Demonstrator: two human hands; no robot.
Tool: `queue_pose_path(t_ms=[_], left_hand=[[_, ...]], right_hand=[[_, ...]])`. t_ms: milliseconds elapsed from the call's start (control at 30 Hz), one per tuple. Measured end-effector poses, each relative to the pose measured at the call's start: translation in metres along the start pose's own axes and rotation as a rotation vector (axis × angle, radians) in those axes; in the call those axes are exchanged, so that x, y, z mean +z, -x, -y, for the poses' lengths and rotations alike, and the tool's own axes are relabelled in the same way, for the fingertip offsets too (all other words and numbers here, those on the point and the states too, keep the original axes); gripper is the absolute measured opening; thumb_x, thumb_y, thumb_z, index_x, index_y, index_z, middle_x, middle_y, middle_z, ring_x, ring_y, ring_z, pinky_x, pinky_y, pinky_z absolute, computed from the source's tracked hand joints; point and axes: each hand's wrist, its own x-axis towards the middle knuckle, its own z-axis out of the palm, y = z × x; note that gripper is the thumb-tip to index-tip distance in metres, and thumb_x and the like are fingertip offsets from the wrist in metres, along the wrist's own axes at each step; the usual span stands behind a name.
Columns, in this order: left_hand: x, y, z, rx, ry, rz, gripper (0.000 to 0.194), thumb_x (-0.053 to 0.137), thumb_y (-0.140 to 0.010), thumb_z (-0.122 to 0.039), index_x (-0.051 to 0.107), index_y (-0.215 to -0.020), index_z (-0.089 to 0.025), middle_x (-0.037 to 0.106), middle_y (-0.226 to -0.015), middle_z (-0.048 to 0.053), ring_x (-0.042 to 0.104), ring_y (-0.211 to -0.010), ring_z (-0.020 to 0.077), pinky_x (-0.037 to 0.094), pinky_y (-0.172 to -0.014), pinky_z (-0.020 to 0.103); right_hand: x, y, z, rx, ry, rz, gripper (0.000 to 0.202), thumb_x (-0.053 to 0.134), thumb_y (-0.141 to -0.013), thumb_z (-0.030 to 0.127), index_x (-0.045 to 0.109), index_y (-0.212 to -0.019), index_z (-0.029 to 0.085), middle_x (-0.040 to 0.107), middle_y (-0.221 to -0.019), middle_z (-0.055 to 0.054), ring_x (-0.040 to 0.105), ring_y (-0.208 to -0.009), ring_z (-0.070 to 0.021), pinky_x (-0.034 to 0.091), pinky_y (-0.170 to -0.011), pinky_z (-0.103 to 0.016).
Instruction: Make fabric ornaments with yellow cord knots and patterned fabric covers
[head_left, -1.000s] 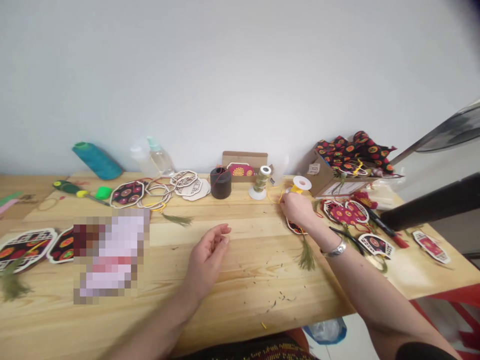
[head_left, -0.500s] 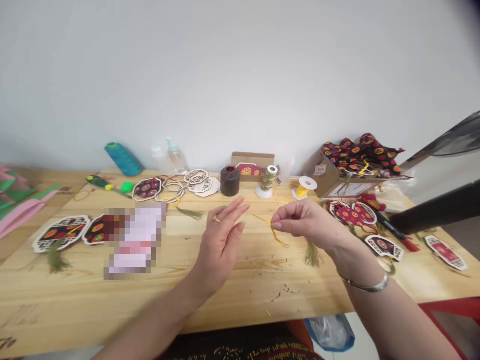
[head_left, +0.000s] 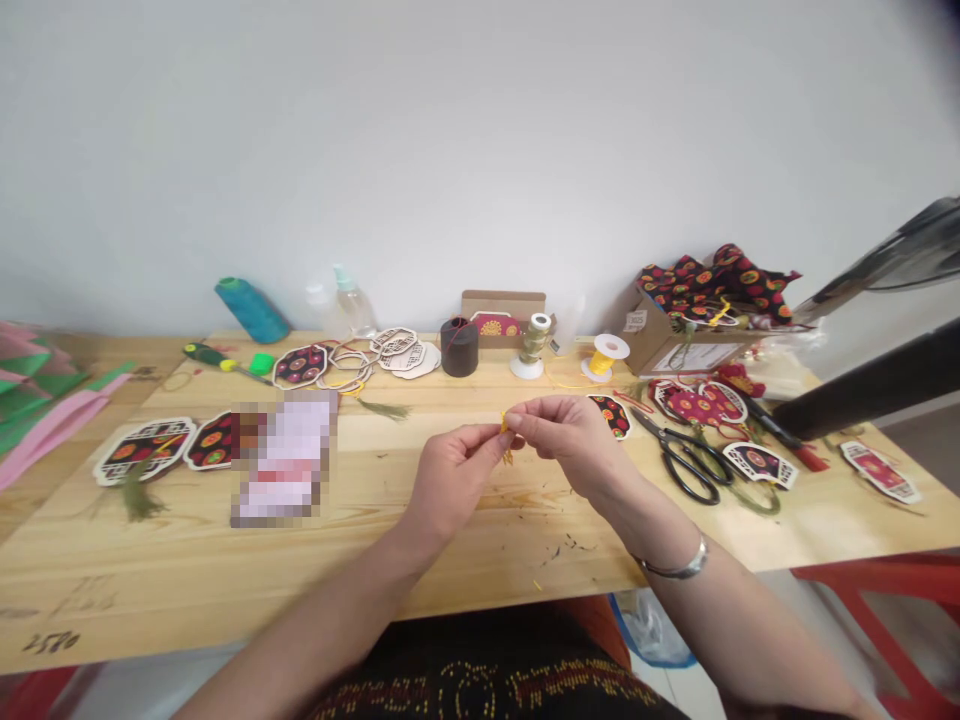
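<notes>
Over the middle of the wooden table (head_left: 420, 490), a short yellow cord (head_left: 508, 456) is pinched between both hands. My left hand (head_left: 457, 475) is closed on it, thumb against forefinger. My right hand (head_left: 559, 435) pinches the same cord from the other side, the fingertips of both hands meeting. Most of the cord is hidden by the fingers, with small ends showing above and below. Just beyond my right hand lie a dark patterned pendant (head_left: 611, 416) and black-handled scissors (head_left: 686, 465).
A black thread spool (head_left: 459, 348), a green-gold spool (head_left: 533, 345) and a yellow cord spool (head_left: 604, 358) stand at the back. A cardboard box (head_left: 660, 335) holds patterned fabric. A screwdriver (head_left: 217, 358) and several tasselled pendants (head_left: 142, 452) lie left. A black lamp arm (head_left: 870, 385) juts in right.
My left hand was open and apart; it has come in and closed on the yellow cord. My right hand has moved left with the cord, uncovering the scissors and a pendant.
</notes>
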Motion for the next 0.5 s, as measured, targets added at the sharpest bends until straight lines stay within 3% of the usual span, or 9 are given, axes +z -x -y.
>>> queue_pose_path(t_ms=[133,233,333,500], left_hand=[[-0.002,-0.005,0.005,-0.200,0.184,0.105,0.021,0.069,-0.072,-0.036,0.076,-0.077,-0.017,0.074,-0.073,0.008,0.059,-0.070,0.0183,0.042,-0.067,0.033],[-0.004,-0.007,0.008,-0.341,0.323,0.203,0.021,0.073,-0.066,-0.034,0.075,-0.074,-0.015,0.073,-0.070,0.010,0.059,-0.067,0.0181,0.038,-0.061,0.030],[-0.005,-0.009,0.009,-0.410,0.401,0.281,0.018,0.074,-0.064,-0.032,0.074,-0.070,-0.015,0.071,-0.067,0.009,0.058,-0.064,0.0162,0.036,-0.060,0.029],[-0.007,-0.015,0.022,-0.400,0.428,0.339,0.016,0.072,-0.069,-0.030,0.075,-0.074,-0.015,0.072,-0.069,0.009,0.057,-0.064,0.0145,0.034,-0.059,0.028]], right_hand=[[-0.007,-0.003,-0.008,-0.013,0.043,-0.005,0.028,0.067,-0.074,0.043,0.068,-0.078,0.016,0.059,-0.060,0.003,0.044,-0.052,-0.0068,0.028,-0.051,-0.023],[-0.014,-0.008,-0.016,0.079,0.007,0.166,0.034,0.068,-0.074,0.046,0.071,-0.087,0.016,0.061,-0.061,0.002,0.048,-0.055,-0.0079,0.031,-0.054,-0.023],[-0.017,-0.013,-0.026,0.126,-0.110,0.341,0.029,0.073,-0.070,0.043,0.071,-0.080,0.015,0.062,-0.062,0.001,0.051,-0.054,-0.0083,0.035,-0.056,-0.025],[-0.014,-0.019,-0.034,0.117,-0.163,0.254,0.027,0.076,-0.066,0.039,0.069,-0.070,0.014,0.060,-0.057,0.001,0.047,-0.049,-0.0072,0.035,-0.054,-0.025]])
